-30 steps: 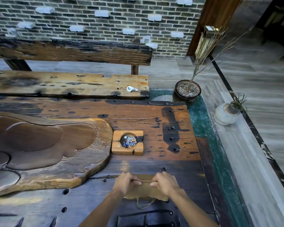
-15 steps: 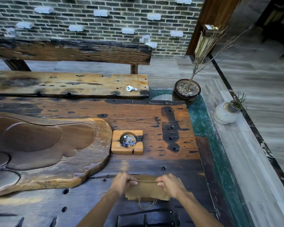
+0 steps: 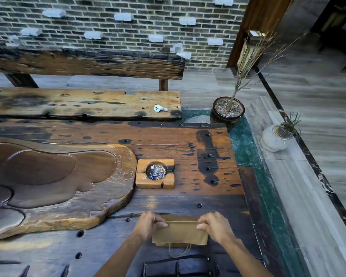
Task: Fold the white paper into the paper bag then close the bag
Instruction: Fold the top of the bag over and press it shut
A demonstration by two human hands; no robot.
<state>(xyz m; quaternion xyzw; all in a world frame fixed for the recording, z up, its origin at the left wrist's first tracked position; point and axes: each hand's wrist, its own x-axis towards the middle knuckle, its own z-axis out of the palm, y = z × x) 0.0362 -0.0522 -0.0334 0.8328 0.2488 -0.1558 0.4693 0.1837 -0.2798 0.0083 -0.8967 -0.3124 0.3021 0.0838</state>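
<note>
A brown paper bag lies flat on the dark wooden table near its front edge, mouth towards me, with a twine handle hanging off the near side. My left hand pinches the left end of a taut twine handle stretched across the bag's far edge. My right hand pinches the right end of the same twine. No white paper is visible; whether it is inside the bag I cannot tell.
A wooden ashtray with butts sits behind the bag. A large carved wooden tray fills the left. A white earbud lies on the far bench. A potted twig plant and a white vase stand at the right.
My hands have drawn apart along the twine, uncovering more of the bag's middle. The bag has stayed in place.
</note>
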